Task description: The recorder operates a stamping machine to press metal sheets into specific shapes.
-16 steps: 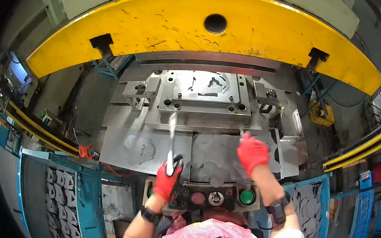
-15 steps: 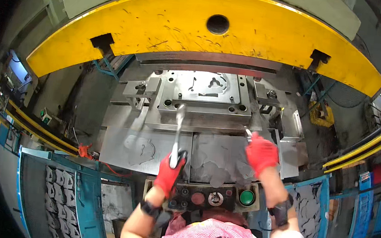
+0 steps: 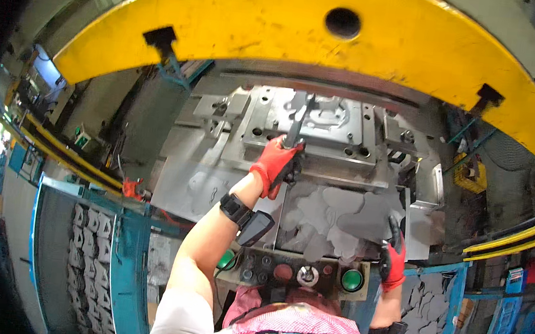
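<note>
My left hand (image 3: 274, 164), in a red glove with black on the palm side, grips a long grey hand tool (image 3: 294, 128), blurred, its exact kind unclear. The tool's far end reaches over the bright metal die (image 3: 338, 134) under the press. My right hand (image 3: 392, 259), gloved in red and black, is low at the right, fingers stretched out along the edge of the flat grey metal blanks (image 3: 343, 201). I cannot make out whether its fingertips touch a blank. Several blanks lie overlapping on the right plate in front of the die.
Above the die spans the yellow press ram (image 3: 262, 21). A control panel with a green button (image 3: 352, 279) sits nearest me. Blue-framed bins of metal pieces stand at left (image 3: 90, 259) and right (image 3: 425, 304). A yellow basket (image 3: 471, 175) is beyond at right.
My left hand has moved forward and right, bringing the tool over the die. My right hand has drawn back toward me and right; the small silver thing at its fingers no longer shows. The view has shifted.
</note>
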The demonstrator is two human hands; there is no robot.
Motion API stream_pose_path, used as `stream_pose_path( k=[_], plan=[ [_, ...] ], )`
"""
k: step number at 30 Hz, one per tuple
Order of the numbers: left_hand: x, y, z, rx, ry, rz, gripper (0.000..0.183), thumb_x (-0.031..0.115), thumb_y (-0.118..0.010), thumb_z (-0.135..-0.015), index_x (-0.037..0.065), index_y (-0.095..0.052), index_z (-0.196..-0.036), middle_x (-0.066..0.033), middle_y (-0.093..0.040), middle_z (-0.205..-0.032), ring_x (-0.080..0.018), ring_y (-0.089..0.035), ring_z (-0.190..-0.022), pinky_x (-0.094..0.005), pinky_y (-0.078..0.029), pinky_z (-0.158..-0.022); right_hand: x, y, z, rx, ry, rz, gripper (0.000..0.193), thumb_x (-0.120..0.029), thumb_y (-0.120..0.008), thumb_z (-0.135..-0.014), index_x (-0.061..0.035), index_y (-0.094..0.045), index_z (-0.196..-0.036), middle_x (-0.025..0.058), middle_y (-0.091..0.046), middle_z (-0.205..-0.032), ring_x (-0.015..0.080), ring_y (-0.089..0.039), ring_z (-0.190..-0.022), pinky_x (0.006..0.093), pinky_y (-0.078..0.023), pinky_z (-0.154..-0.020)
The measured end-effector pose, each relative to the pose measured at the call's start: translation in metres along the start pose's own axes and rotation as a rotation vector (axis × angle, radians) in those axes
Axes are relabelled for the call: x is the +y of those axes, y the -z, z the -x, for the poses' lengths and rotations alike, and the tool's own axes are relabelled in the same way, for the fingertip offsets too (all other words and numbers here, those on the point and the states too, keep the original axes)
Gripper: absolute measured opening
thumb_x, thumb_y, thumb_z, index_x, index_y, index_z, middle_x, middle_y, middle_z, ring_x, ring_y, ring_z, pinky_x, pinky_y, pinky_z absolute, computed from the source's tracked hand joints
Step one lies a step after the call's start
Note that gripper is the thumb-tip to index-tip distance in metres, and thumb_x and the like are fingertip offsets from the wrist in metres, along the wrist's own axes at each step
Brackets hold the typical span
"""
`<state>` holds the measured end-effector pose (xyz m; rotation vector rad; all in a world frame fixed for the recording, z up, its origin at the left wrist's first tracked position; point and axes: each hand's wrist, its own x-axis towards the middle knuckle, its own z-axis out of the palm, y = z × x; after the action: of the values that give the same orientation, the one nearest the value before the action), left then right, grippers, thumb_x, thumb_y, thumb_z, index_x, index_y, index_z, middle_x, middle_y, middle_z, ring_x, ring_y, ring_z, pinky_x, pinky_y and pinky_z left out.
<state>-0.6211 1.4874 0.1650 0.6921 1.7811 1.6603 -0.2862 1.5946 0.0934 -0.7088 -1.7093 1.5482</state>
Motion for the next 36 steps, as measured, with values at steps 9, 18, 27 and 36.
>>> stream_pose_path(
  k=[9,18,27,36],
  plan=[
    [-0.027,0.112,0.177,0.290,-0.118,-0.243,0.023,0.014,-0.062,-0.078,-0.001,-0.055,-0.094,-0.0034,-0.060,-0.076,-0.0083,-0.052,-0.063,-0.0249,-0.043,-0.056,-0.019,0.017,-0.003,-0.031,0.074,1.041,0.056,0.001,-0.055,-0.067,-0.0148,-0.048,-0.121,0.0174,-0.052,-0.106,0.0311,-0.052,-0.090,0.0363,-0.041,-0.077],
    [-0.191,0.187,0.218,0.411,0.121,-0.711,0.027,0.025,-0.064,-0.075,0.002,-0.055,-0.086,-0.0139,-0.059,-0.068,-0.0226,-0.059,-0.060,-0.0341,-0.044,-0.054,-0.049,-0.002,-0.035,0.071,0.367,1.526,0.049,-0.002,-0.057,-0.069,-0.0213,-0.054,-0.115,0.0171,-0.040,-0.126,0.0362,-0.038,-0.115,0.0418,-0.029,-0.098],
    [-0.181,0.208,0.214,-0.087,0.582,1.092,0.028,0.030,-0.036,-0.092,0.007,-0.051,-0.093,0.0038,-0.035,-0.046,-0.0082,-0.032,-0.035,-0.0232,-0.028,-0.034,-0.071,-0.042,-0.112,0.250,0.279,0.489,0.028,-0.009,-0.050,-0.081,0.0000,-0.054,-0.107,0.0125,-0.061,-0.096,0.0186,-0.056,-0.089,0.0297,-0.042,-0.080],
    [-0.134,0.178,0.250,0.393,0.564,0.814,0.025,0.033,-0.046,-0.088,0.010,-0.051,-0.080,0.0022,-0.035,-0.048,-0.0100,-0.036,-0.038,-0.0238,-0.029,-0.032,-0.016,-0.139,-0.310,0.244,0.411,0.809,0.038,-0.027,-0.048,-0.082,-0.0081,-0.051,-0.115,0.0126,-0.051,-0.119,0.0303,-0.043,-0.113,0.0387,-0.030,-0.097]
  ],
)
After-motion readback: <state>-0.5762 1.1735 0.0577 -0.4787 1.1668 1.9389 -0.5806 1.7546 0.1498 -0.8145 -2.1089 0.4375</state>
